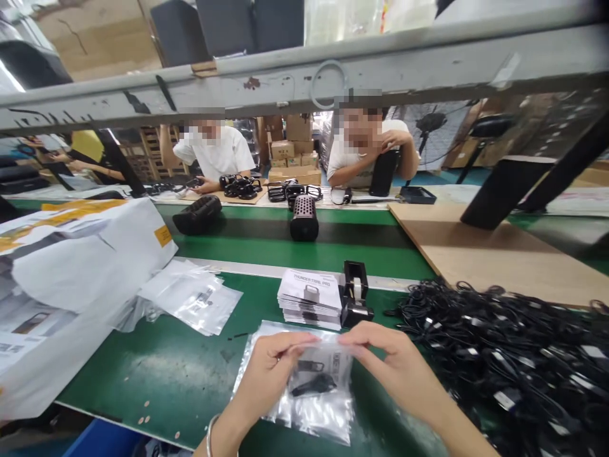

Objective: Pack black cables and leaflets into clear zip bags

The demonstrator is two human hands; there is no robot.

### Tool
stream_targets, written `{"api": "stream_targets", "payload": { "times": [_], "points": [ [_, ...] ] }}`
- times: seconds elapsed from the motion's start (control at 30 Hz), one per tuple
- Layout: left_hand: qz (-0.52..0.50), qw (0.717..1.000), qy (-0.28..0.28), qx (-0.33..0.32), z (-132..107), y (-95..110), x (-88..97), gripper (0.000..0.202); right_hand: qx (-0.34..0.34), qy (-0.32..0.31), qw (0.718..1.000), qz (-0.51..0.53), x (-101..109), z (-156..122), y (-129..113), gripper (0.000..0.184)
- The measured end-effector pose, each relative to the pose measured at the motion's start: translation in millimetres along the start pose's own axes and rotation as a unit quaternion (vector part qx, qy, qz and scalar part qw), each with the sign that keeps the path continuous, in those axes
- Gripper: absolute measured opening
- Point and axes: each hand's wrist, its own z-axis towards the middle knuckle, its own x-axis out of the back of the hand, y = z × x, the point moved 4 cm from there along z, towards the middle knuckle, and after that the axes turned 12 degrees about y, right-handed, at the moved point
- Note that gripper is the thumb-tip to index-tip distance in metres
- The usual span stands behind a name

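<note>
Between my hands is a clear plastic bag (335, 376), holding a printed booklet and a black item, perhaps a coiled cable, that shows through the film. My left hand (269, 368) pinches the bag's upper edge, thumb and fingers pressed together. On the other side, my right hand (387, 357) pinches the same edge near its right corner. More clear bags lie flat beneath it on the green tabletop (157, 374). Just beyond the hands is a stack of booklets (309, 297) marked THUNDER TRAIL PRO, beside a black tape dispenser (356, 295).
A heap of black cables (480, 355) covers the right side. Loose clear bags (200, 301) and a large white package (95, 266) lie left. Across the green belt (247, 235) are black speakers (304, 218), a wooden board (514, 254) and two people. A metal beam (285, 86) runs overhead.
</note>
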Motion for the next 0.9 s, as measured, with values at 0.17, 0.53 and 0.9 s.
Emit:
{"api": "stream_targets", "payload": {
  "times": [0.17, 0.53, 0.9],
  "points": [
    [-0.148, 0.985, -0.027, 0.086, 3.2, -7.3, 5.7, 0.023, 0.062, 0.008, 0.998, -0.009, 1.4, 0.6, 9.1, 0.023],
    [-0.104, 0.972, 0.005, 0.212, -4.7, -21.1, -29.4, 0.029, 0.043, 0.137, 0.989, -0.041, 11.0, -0.8, 23.6, 0.022],
    [-0.119, 0.967, 0.065, 0.215, -10.1, -35.7, -28.6, 0.032, -0.215, 0.219, 0.950, -0.058, 17.7, 32.3, 71.6, 0.025]
  ]
}}
